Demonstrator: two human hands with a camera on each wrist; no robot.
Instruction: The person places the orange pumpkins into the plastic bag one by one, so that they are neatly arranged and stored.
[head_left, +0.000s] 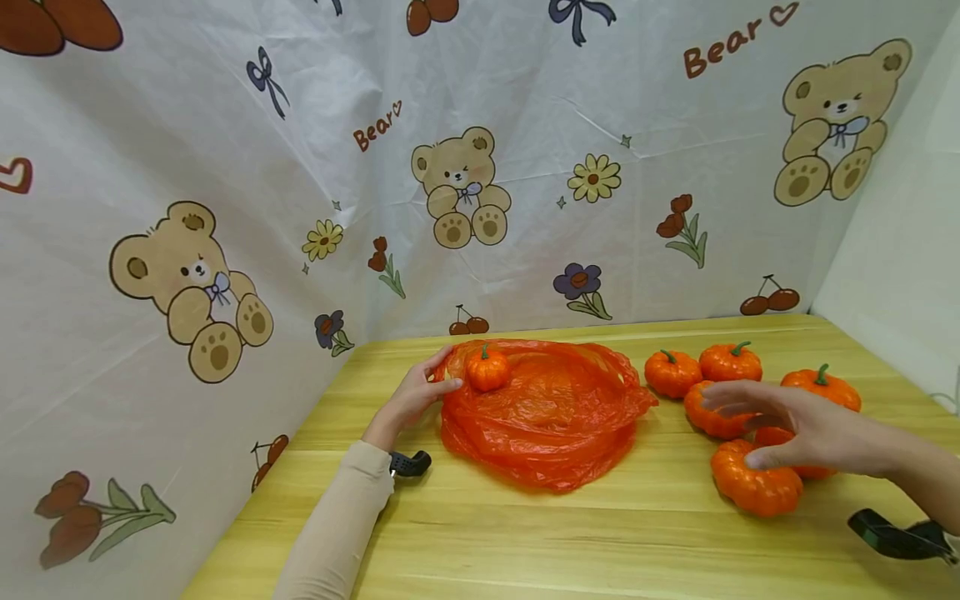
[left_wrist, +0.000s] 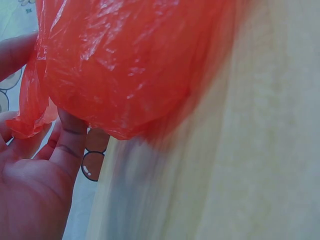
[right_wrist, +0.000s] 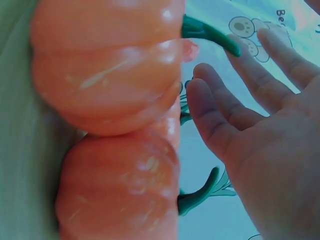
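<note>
A red plastic bag (head_left: 540, 442) lies spread open on the table, with one small orange pumpkin (head_left: 488, 372) inside at its left end. My left hand (head_left: 418, 393) grips the bag's left edge, thumb on the near side and fingers behind; the left wrist view shows the film (left_wrist: 125, 65) between them. Over a group of orange pumpkins at the right, my right hand (head_left: 813, 429) hovers with its fingers spread. Nearest below it are the front pumpkin (head_left: 753, 487) and another one (head_left: 708, 410). In the right wrist view a green stem (right_wrist: 210, 35) is close to the fingertips; contact is unclear.
More pumpkins stand behind: one (head_left: 672, 373) beside the bag's right end, one (head_left: 731, 363) at the back and one (head_left: 821, 387) farther right. The wooden table (head_left: 525, 550) ends at a bear-printed curtain (head_left: 517, 283) behind and at the left. A white wall (head_left: 892, 275) bounds the right.
</note>
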